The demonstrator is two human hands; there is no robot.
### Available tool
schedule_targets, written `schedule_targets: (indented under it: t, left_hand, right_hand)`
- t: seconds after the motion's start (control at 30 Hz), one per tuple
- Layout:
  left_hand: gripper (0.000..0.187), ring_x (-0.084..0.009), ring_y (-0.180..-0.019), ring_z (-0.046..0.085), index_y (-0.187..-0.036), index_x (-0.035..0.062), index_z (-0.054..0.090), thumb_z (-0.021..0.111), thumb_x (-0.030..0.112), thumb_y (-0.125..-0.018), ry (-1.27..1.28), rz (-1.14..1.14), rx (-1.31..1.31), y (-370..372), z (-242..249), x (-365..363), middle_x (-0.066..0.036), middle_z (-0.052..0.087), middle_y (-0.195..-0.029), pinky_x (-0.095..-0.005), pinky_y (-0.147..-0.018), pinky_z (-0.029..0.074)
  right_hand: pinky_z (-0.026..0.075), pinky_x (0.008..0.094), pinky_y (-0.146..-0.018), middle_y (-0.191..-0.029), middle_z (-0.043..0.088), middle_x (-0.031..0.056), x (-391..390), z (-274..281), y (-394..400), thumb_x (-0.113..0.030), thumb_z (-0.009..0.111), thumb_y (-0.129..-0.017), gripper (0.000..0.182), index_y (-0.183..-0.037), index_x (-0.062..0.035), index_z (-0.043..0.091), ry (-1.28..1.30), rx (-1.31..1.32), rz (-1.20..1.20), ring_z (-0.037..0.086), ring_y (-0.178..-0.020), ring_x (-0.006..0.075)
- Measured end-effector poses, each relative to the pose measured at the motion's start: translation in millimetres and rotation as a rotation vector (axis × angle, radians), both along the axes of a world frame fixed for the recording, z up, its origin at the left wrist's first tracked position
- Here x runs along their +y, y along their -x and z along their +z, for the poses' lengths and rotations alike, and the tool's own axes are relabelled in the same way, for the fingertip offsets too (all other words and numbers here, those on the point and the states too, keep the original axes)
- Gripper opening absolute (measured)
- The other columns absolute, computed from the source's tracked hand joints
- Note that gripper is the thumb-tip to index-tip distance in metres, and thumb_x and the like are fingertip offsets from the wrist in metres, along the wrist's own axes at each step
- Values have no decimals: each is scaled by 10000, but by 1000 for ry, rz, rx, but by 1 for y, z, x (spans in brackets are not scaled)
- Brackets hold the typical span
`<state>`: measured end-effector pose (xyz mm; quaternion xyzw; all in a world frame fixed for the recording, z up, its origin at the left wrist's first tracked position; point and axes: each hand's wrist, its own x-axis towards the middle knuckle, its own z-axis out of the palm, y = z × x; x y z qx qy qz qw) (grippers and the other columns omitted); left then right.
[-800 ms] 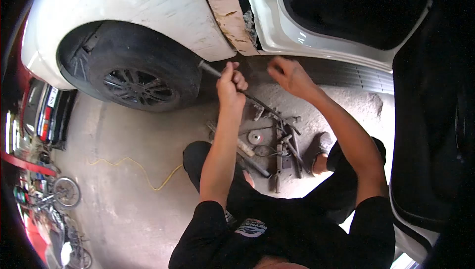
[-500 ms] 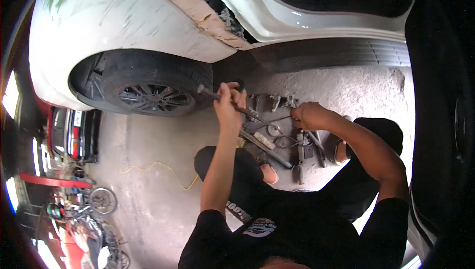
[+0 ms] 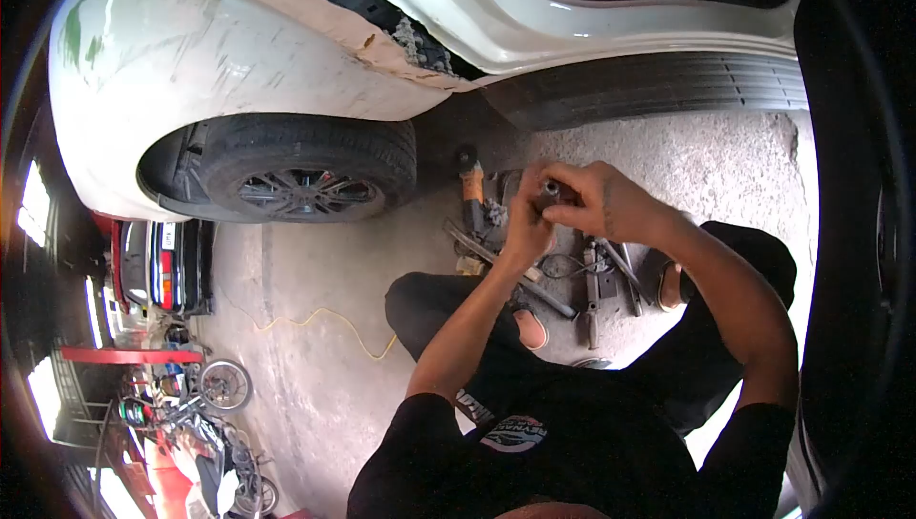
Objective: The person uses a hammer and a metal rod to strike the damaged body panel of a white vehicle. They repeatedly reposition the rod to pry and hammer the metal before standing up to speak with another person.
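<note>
Where left hand (image 3: 527, 225) meets right (image 3: 608, 200), tool (image 3: 552, 191), end showing

Orange-blk tool (image 3: 472, 187), metal bars (image 3: 593, 300) & yel. cord (image 3: 326, 310) on gray flr (image 3: 310, 276).

I'm getting a glossy white curved fender (image 3: 258, 61), matt black rubber tyre (image 3: 310, 142), dark round metal tool (image 3: 552, 191), rough grey concrete floor (image 3: 716, 161).

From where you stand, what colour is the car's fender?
The fender is white, with green marks; the head view shows it best.
</note>
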<state>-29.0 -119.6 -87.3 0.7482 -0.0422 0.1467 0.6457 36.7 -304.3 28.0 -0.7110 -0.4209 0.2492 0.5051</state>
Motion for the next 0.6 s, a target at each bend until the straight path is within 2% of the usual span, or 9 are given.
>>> schedule_targets:
  t: [0.07, 0.1, 0.17, 0.3, 0.37, 0.4, 0.47, 0.57, 0.6]
  left_hand:
    - [508, -134, -935, 639, -1400, 35, 480, 568, -76, -912, -146, -54, 42, 1, -10, 4, -115, 665, -1094, -287, -801, 512]
    - [508, -134, -935, 639, -1400, 35, 480, 568, -76, -912, -146, -54, 43, 1, -13, 5, -115, 665, -1094, -287, -801, 512]
    - [468, -186, -952, 674, -1342, 26, 520, 586, -77, -891, -172, -87, 72, 4, -18, 7, -149, 680, -1083, -312, -800, 519]
    - [354, -203, -952, 694, -1210, 6, 590, 624, -60, -864, -194, -53, -6, 4, -42, 13, -157, 709, -1043, -333, -793, 524]
    - [226, -213, -940, 702, -1053, -16, 641, 664, -40, -830, 13, -98, 141, 6, -57, 18, -145, 728, -978, -352, -787, 528]
    - [226, -213, -940, 702, -1053, -16, 641, 664, -40, -830, 18, -96, 141, 9, -51, 17, -145, 728, -978, -352, -787, 528]
    - [214, -209, -932, 706, -1010, -22, 666, 697, -27, -798, -194, -127, 120, 14, -39, 17, -136, 738, -952, -356, -783, 531]
    - [241, -202, -937, 704, -1007, -23, 679, 736, -10, -774, -203, -135, 104, 26, -47, 17, -131, 743, -969, -355, -795, 532]
    - [241, -202, -937, 704, -1007, -23, 679, 736, -10, -774, -205, -140, 107, 27, -66, 23, -131, 743, -969, -355, -795, 532]
  right_hand:
    - [534, 408, -751, -898, 705, 180, 5, -12, 7, -232, 665, -913, 351, -1191, -24, 611, 66, -74, -94, 705, -817, 311]
    - [534, 408, -751, -898, 705, 180, 7, -16, 6, -232, 665, -913, 351, -1191, -24, 611, 66, -73, -94, 705, -817, 311]
    - [527, 442, -745, -877, 695, 199, 9, -23, 7, -228, 665, -912, 273, -1088, -23, 628, 54, -132, -118, 705, -827, 336]
    - [512, 429, -695, -839, 690, 192, 19, -40, 9, -145, 687, -884, 254, -1106, -26, 655, 50, -242, -114, 689, -765, 349]
    - [523, 446, -730, -886, 695, 204, 22, -44, 13, -118, 685, -864, 254, -1101, -29, 665, 43, -315, -95, 688, -818, 375]
    - [523, 446, -730, -886, 695, 204, 24, -50, 13, -118, 685, -864, 254, -1101, -29, 665, 47, -315, -93, 688, -818, 375]
    - [532, 456, -759, -928, 701, 198, 28, -67, 15, -121, 692, -845, 287, -1119, -38, 666, 86, -314, -67, 693, -861, 382]
    - [539, 456, -771, -975, 706, 184, 32, -87, 21, -121, 693, -827, 322, -1139, -48, 657, 26, -360, -16, 691, -894, 388]
    - [539, 456, -771, -975, 706, 184, 33, -90, 23, -121, 693, -827, 322, -1139, -48, 657, 24, -356, -21, 691, -894, 388]
